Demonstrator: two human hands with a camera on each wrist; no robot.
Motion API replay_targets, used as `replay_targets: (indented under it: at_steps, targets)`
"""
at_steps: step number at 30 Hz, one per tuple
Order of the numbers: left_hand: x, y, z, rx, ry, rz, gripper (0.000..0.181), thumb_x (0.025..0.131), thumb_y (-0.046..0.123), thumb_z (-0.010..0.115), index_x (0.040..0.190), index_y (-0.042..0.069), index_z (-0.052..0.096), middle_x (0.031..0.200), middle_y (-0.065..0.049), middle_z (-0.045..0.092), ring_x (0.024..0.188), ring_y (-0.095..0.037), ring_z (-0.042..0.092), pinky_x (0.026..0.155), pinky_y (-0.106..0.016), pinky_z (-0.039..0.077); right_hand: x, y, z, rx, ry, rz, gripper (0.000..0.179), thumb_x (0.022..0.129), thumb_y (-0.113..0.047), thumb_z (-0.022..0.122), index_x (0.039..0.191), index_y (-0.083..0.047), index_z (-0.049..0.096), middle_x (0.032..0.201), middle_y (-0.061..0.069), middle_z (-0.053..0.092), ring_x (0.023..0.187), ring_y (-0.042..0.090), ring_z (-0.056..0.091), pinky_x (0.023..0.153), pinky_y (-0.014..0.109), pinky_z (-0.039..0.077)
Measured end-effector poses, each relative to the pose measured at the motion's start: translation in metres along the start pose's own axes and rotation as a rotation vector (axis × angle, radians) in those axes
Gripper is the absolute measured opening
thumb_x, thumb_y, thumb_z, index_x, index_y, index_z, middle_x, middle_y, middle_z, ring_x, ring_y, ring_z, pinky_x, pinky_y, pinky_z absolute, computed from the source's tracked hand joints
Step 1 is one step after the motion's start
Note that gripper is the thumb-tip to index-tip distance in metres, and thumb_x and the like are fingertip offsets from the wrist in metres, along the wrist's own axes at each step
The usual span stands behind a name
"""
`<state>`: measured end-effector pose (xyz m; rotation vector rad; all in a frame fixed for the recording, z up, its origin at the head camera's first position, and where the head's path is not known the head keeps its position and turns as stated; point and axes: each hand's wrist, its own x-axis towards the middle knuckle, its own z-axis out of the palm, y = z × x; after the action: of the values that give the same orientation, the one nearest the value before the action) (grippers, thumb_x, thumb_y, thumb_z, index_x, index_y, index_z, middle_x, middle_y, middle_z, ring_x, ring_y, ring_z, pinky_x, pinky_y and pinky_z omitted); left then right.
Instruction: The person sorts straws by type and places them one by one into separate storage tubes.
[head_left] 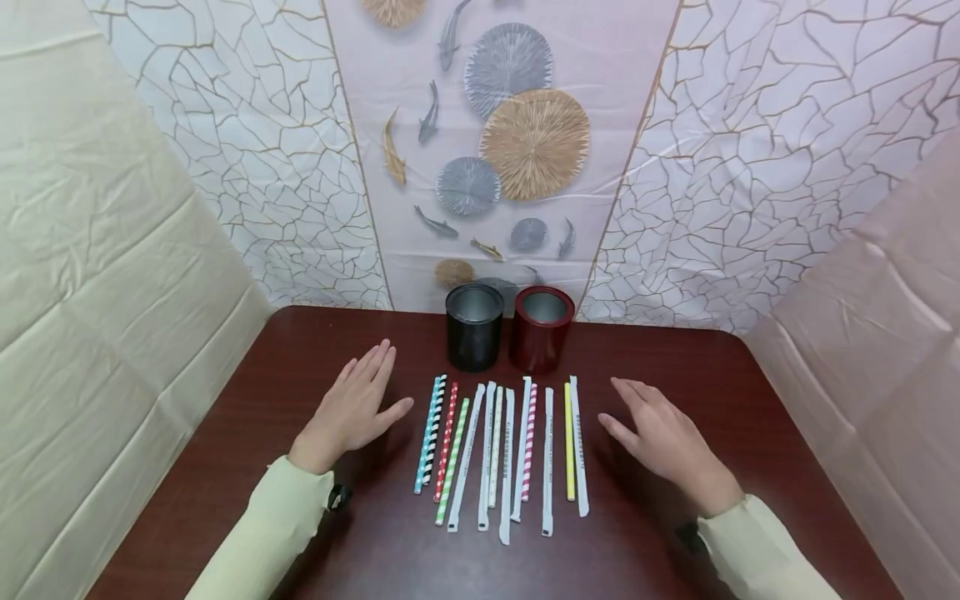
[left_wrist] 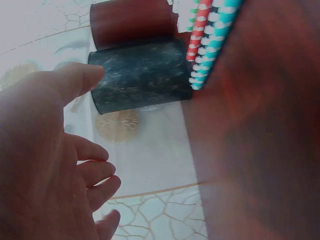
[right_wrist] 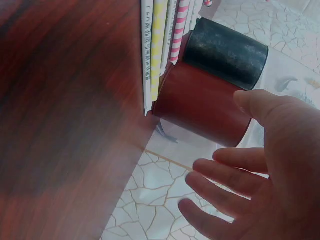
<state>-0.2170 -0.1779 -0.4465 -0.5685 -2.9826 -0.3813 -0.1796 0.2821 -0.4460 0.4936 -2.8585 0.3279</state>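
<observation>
A row of drinking straws lies side by side across the table in the head view. Among the bare ones are a blue straw (head_left: 427,437), a red straw (head_left: 447,442), a green striped straw (head_left: 452,462), a pink striped straw (head_left: 529,442) and a yellow straw (head_left: 569,442). Several others are in white printed wrappers, such as the wrapped straw (head_left: 548,462). My left hand (head_left: 356,408), fingers extended, is left of the row and apart from it. To the right, my right hand (head_left: 667,433) holds nothing, its fingers loosely extended near the outermost wrapped straw (head_left: 579,450).
Behind the straws stand a black cup (head_left: 474,329) and a dark red cup (head_left: 542,333), upright and close together. The dark brown table (head_left: 315,517) meets a patterned cloth backdrop (head_left: 255,167) at its far edge. Pale cloth walls (head_left: 90,275) flank both sides.
</observation>
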Motion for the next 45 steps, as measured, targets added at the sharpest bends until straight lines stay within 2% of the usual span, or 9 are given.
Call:
replay_targets:
  at_steps: [4, 8, 15, 25, 32, 39, 45]
  targets:
    - [0.013, 0.005, -0.015, -0.019, -0.019, 0.022, 0.091, 0.104, 0.054, 0.057, 0.166, -0.004, 0.023, 0.175, -0.022, 0.021, 0.163, -0.04, 0.023, 0.132, -0.059, 0.021, 0.009, -0.001, -0.004, 0.081, -0.045, 0.011, 0.061, 0.098, -0.029, 0.076, 0.143, 0.008, 0.059, 0.14, 0.032, 0.064, 0.129, 0.049, 0.062, 0.104, 0.065, 0.053]
    - [0.026, 0.009, -0.027, -0.052, -0.037, 0.045, 0.091, 0.105, 0.052, 0.056, 0.166, -0.005, 0.02, 0.176, -0.022, 0.019, 0.164, -0.039, 0.02, 0.133, -0.056, 0.021, 0.019, -0.002, -0.008, 0.152, -0.059, -0.006, 0.053, 0.095, -0.023, 0.08, 0.133, 0.011, 0.065, 0.127, 0.029, 0.07, 0.114, 0.043, 0.071, 0.097, 0.059, 0.059]
    - [0.054, 0.019, -0.034, -0.085, -0.042, 0.068, 0.09, 0.107, 0.053, 0.052, 0.168, -0.002, 0.016, 0.177, -0.019, 0.016, 0.166, -0.035, 0.017, 0.134, -0.051, 0.02, 0.039, -0.005, -0.013, 0.26, -0.127, 0.029, 0.042, 0.093, -0.018, 0.081, 0.122, 0.01, 0.07, 0.11, 0.023, 0.077, 0.098, 0.032, 0.076, 0.086, 0.049, 0.064]
    - [0.094, 0.034, -0.027, -0.049, -0.012, 0.106, 0.085, 0.11, 0.052, 0.044, 0.167, -0.003, 0.015, 0.177, -0.021, 0.015, 0.165, -0.037, 0.017, 0.135, -0.051, 0.019, 0.059, -0.012, -0.003, 0.319, -0.196, 0.099, 0.033, 0.091, -0.019, 0.081, 0.11, 0.007, 0.074, 0.097, 0.014, 0.079, 0.088, 0.023, 0.076, 0.078, 0.039, 0.064]
    - [0.116, 0.031, -0.019, 0.001, -0.014, 0.083, 0.085, 0.111, 0.055, 0.04, 0.167, -0.004, 0.015, 0.177, -0.021, 0.014, 0.166, -0.036, 0.015, 0.135, -0.05, 0.017, 0.069, -0.014, 0.006, 0.347, -0.259, 0.181, 0.027, 0.092, -0.021, 0.081, 0.103, 0.003, 0.076, 0.095, 0.011, 0.078, 0.081, 0.017, 0.07, 0.071, 0.033, 0.06]
    - [0.132, 0.024, -0.009, 0.032, -0.019, 0.062, 0.086, 0.111, 0.058, 0.037, 0.167, -0.004, 0.015, 0.177, -0.021, 0.013, 0.166, -0.035, 0.014, 0.135, -0.05, 0.015, 0.078, -0.016, 0.022, 0.31, -0.299, 0.246, 0.022, 0.091, -0.023, 0.082, 0.087, -0.002, 0.079, 0.08, 0.007, 0.075, 0.071, 0.017, 0.062, 0.062, 0.028, 0.051]
    - [0.139, 0.026, 0.0, 0.02, -0.024, 0.058, 0.087, 0.111, 0.06, 0.034, 0.167, -0.004, 0.014, 0.178, -0.021, 0.012, 0.166, -0.035, 0.013, 0.135, -0.051, 0.014, 0.08, -0.019, 0.035, 0.307, -0.334, 0.321, 0.032, 0.092, -0.025, 0.082, 0.068, -0.004, 0.077, 0.058, 0.001, 0.063, 0.058, 0.015, 0.054, 0.054, 0.026, 0.043]
